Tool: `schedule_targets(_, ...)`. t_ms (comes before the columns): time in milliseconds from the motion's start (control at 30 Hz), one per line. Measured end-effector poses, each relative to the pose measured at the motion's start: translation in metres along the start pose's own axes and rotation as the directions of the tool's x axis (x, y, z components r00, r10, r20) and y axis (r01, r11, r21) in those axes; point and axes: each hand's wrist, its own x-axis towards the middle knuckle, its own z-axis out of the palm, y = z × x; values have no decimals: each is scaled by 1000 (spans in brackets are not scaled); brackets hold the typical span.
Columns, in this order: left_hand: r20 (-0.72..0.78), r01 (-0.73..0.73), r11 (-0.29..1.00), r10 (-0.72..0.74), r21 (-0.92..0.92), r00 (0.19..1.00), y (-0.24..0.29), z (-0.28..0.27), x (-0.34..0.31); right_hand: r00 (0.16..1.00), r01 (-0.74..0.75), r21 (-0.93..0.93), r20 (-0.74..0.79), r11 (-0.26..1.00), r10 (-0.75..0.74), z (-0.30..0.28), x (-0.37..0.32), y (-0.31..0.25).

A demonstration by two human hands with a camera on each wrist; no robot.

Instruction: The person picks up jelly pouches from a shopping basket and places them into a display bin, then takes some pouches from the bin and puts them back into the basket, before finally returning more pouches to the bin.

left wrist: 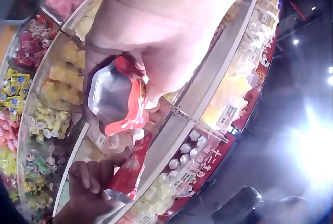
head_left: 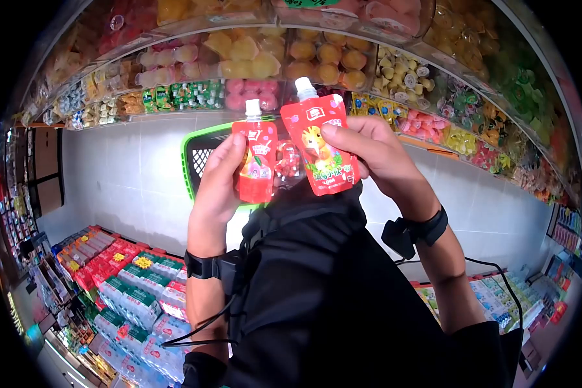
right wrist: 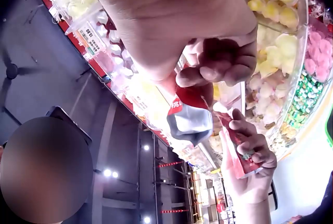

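Two red spout pouches with white caps are held upright, side by side, in the head view. My left hand [head_left: 215,174] grips the smaller pouch [head_left: 260,178] by its left edge, thumb across the front. The larger pouch [head_left: 328,173], with a yellow cartoon animal printed on it, is pinched in my right hand [head_left: 376,147], thumb on its front and fingers behind. The left wrist view shows the silvery base of the smaller pouch [left wrist: 110,96] below the left palm. In the right wrist view, the larger pouch [right wrist: 190,122] shows its base beneath curled fingers.
Behind the pouches is a green-rimmed basket [head_left: 189,161], with a clear pack of red items [head_left: 287,160] showing between them. Bins of wrapped jellies and sweets [head_left: 330,58] curve across the front. Stacked bottle packs [head_left: 136,291] stand at lower left, cartons [head_left: 491,297] at lower right.
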Motion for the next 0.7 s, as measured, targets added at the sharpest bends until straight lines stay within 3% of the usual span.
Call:
schedule_targets(67,15,16,999,-15,-40,1000,-4,6,-2,1000,-3,56,19,998,2,0,0,1)
schedule_targets(167,13,30,993,-29,-118,1000,-16,5,-3,995,-92,326,-2,941,98,9,-7,-6)
schedule_targets(267,130,173,902,-131,-396,983,-22,10,0,935,-245,619,355,746,13,-12,-2,8)
schedule_targets(300,116,207,905,-176,-372,978,-22,17,0,949,-242,612,313,753,51,-15,-1,12)
schedule_targets(400,448,276,832,-37,-482,893,-40,10,8,888,-311,683,457,661,-55,-27,-4,14)
schedule_targets(433,498,312,822,-40,-477,866,-40,16,8,869,-334,700,488,631,-81,-31,-5,18)
schedule_targets(567,468,327,840,-100,-434,878,-41,40,11,832,-375,722,539,581,-133,-50,-14,16)
schedule_targets(700,498,336,802,-56,-493,865,-56,51,19,843,-346,733,516,585,-149,-68,-23,14)
